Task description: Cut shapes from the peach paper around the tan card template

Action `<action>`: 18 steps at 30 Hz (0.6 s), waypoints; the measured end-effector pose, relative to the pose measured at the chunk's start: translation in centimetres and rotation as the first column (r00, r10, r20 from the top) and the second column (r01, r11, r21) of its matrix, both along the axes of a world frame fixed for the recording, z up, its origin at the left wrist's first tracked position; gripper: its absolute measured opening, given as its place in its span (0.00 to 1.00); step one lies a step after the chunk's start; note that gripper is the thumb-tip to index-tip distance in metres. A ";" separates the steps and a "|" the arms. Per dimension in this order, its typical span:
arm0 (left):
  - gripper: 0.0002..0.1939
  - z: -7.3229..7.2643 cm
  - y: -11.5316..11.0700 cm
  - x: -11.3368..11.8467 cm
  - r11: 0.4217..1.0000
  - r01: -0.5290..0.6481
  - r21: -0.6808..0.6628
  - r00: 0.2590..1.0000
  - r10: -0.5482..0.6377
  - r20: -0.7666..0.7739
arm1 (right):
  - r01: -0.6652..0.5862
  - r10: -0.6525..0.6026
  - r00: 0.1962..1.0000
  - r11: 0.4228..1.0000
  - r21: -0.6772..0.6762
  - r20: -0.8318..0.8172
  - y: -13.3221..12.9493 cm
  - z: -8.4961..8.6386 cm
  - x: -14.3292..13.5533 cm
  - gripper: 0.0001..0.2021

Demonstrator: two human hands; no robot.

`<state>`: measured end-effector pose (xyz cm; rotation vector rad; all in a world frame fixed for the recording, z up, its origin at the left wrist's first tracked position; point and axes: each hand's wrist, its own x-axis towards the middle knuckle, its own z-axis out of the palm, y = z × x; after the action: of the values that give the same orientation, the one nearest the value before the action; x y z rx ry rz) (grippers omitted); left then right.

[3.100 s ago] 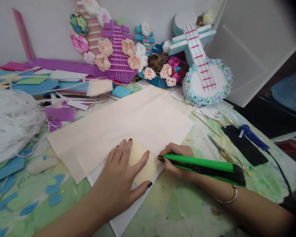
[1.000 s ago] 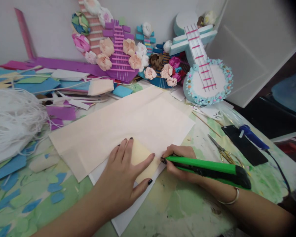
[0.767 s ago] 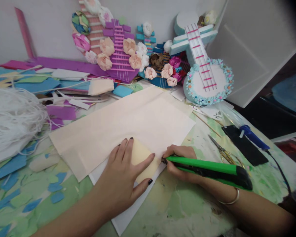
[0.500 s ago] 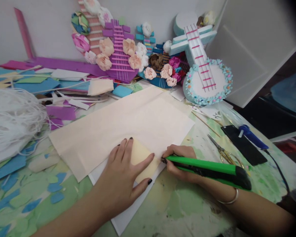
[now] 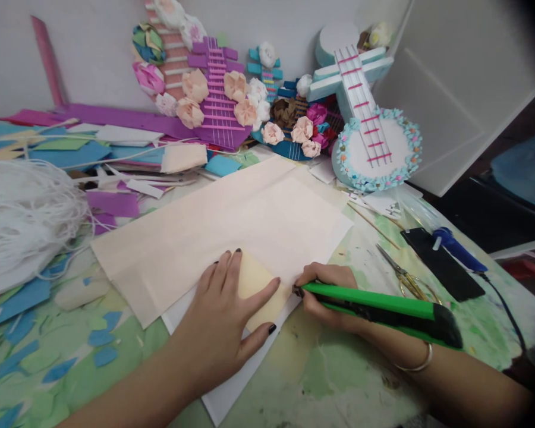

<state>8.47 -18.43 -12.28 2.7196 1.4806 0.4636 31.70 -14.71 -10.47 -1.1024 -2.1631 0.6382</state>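
Observation:
My left hand (image 5: 225, 303) lies flat with its fingers spread, pressing a pale yellow piece of paper (image 5: 259, 279) down. Under that piece is a large cream sheet (image 5: 214, 220), with a white board (image 5: 225, 395) showing beneath its near edge. My right hand (image 5: 327, 291) is closed round a green and black utility knife (image 5: 374, 300). The knife's front end points left at the right corner of the yellow piece; its blade is too small to make out.
Gold-handled scissors (image 5: 408, 279), a black slab (image 5: 443, 264) and a blue glue gun (image 5: 459, 249) lie at right. Paper instruments with flowers (image 5: 218, 95) and a light-blue one (image 5: 374, 137) lean at the back. White string (image 5: 27, 217) and blue scraps (image 5: 102, 339) are at left.
The view has shifted very slightly. The rear end of the utility knife has swung a little to the right and lower; my left hand stays in place on the yellow piece.

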 end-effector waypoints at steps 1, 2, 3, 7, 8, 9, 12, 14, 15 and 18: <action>0.30 0.0 0.0 0.0 1.000 0.003 0.004 1.000 -0.003 0.005 | -0.005 0.005 1.000 1.000 -0.005 0.003 0.0 0.0 0.0 0.06; 0.30 -0.1 0.0 0.0 1.000 0.004 0.009 1.000 -0.004 0.005 | -0.014 0.014 1.000 1.000 -0.012 0.010 0.0 0.1 -0.1 0.06; 0.30 -0.1 0.0 0.0 1.000 0.007 0.016 1.000 -0.007 0.004 | -0.022 0.022 1.000 1.000 -0.019 0.015 0.0 0.2 -0.1 0.05; 0.30 -0.1 -0.2 0.1 0.998 0.002 0.068 1.000 -0.002 -0.001 | 0.017 -0.017 1.000 1.000 -0.011 -0.008 0.4 0.8 -0.1 0.04; 0.29 -0.1 -0.2 0.2 0.997 0.003 0.083 1.000 -0.003 -0.002 | 0.033 -0.033 0.999 0.999 0.004 -0.027 0.6 0.9 -0.1 0.05; 0.29 -0.1 -0.3 0.3 0.995 0.004 0.096 1.000 -0.003 -0.006 | 0.046 -0.045 0.998 0.999 0.023 -0.049 0.9 1.1 -0.1 0.05; 0.28 0.0 -0.3 0.5 0.993 0.013 0.116 1.000 -0.010 -0.030 | 0.084 -0.068 0.988 0.990 0.113 -0.139 1.6 1.4 -0.5 0.05; 0.28 0.2 -0.3 0.5 0.994 0.015 0.111 0.999 -0.011 -0.041 | 0.115 -0.086 0.980 0.981 0.156 -0.178 2.0 1.8 -1.0 0.05; 0.27 0.2 -0.3 0.5 0.994 0.013 0.107 0.999 -0.008 -0.044 | 0.117 -0.086 0.979 0.980 0.162 -0.187 2.1 2.0 -1.4 0.06; 0.27 0.4 -0.4 0.6 0.995 0.007 0.096 0.998 -0.001 -0.059 | 0.019 -0.006 0.976 0.998 0.058 -0.220 2.5 3.0 -3.1 0.10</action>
<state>9.10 -18.81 -11.92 2.8327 1.5045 0.4707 28.63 -12.24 -7.47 -0.9655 -1.9717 0.6535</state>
